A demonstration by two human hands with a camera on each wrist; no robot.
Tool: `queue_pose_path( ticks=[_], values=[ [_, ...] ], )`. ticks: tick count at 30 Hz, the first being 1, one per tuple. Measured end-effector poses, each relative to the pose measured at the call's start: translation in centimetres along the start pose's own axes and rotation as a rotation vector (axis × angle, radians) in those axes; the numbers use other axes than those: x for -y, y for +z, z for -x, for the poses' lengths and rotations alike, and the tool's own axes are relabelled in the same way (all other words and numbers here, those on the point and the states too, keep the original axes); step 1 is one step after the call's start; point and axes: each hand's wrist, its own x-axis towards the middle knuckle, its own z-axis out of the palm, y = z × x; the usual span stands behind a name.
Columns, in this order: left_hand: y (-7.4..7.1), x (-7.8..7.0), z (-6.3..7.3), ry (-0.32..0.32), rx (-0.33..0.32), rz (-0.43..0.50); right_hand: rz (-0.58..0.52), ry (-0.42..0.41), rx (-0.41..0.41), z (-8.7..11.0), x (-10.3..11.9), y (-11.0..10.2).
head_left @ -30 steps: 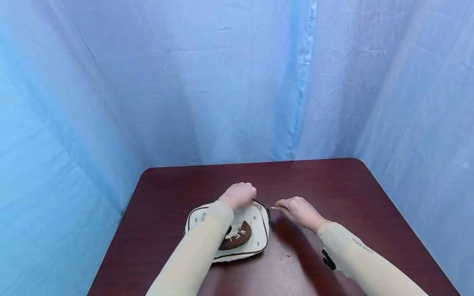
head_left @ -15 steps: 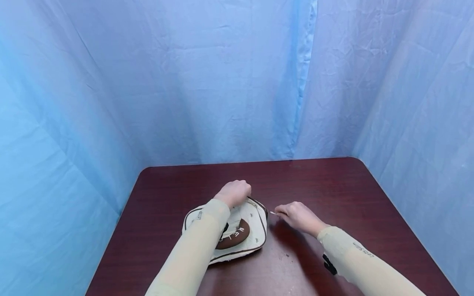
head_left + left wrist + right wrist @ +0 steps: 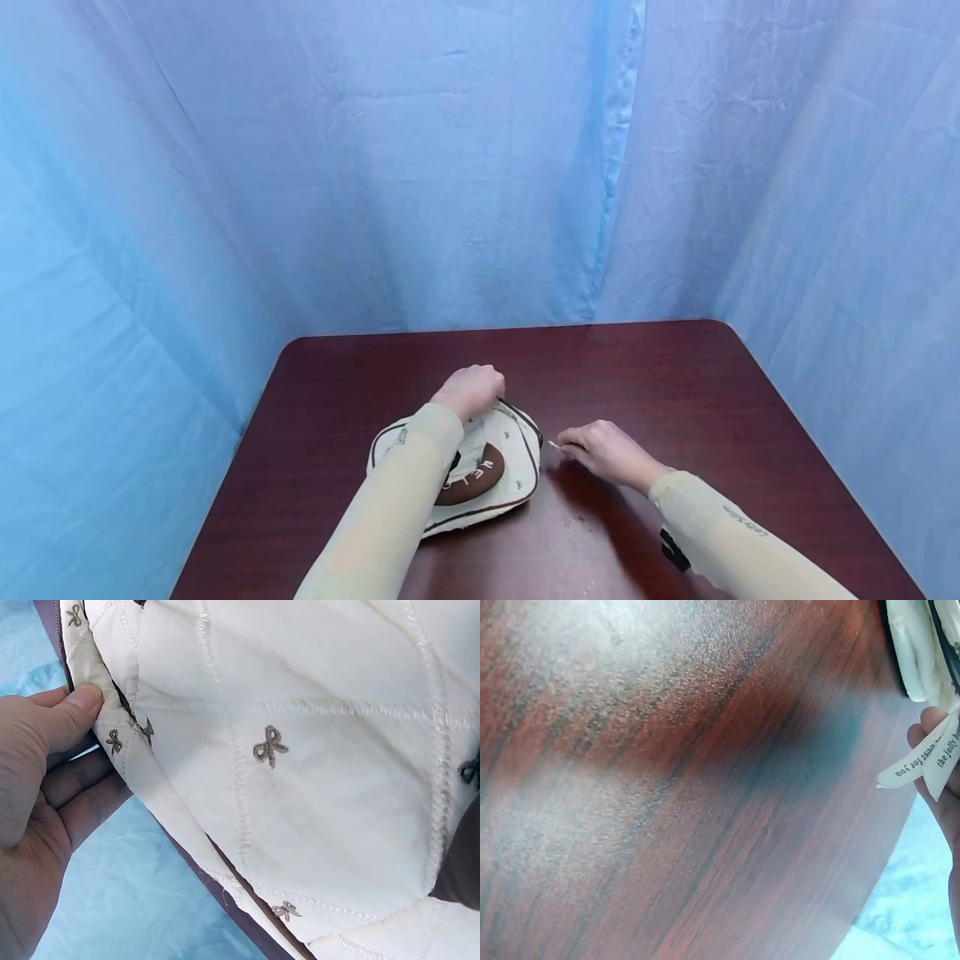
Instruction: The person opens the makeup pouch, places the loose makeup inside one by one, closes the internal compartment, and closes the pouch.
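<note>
A cream quilted zip pouch (image 3: 517, 467) with brown piping, small embroidered bows and a brown lettered patch (image 3: 482, 479) lies on the table. My left hand (image 3: 472, 390) holds its far edge; in the left wrist view the thumb and fingers pinch the fabric beside the zipper (image 3: 61, 645). Off the pouch's right corner, my right hand (image 3: 603, 450) pinches a white ribbon pull (image 3: 553, 445). Printed words show on the ribbon's two tails in the right wrist view, where much of the hand is out of frame. My left forearm covers part of the pouch.
The dark red wood-grain table (image 3: 660, 367) has rounded far corners. Light blue curtains (image 3: 465, 167) hang behind it and along both sides. A few dark specks mark the tabletop near the pouch.
My right hand has moved slightly down and toward me with the ribbon pull. My left hand and the pouch's held edge have shifted a little to the left.
</note>
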Motion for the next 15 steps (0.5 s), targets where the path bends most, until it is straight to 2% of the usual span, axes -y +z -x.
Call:
queue_pose_path(
  ticks=[9,15],
  values=[
    [0.04,0.10,0.04,-0.004,0.003,0.032,-0.022,-0.094,-0.039,0.55,0.03,0.05],
    [0.04,0.16,0.02,-0.013,0.006,0.029,-0.043,-0.093,-0.006,0.67,0.17,-0.12]
  ],
)
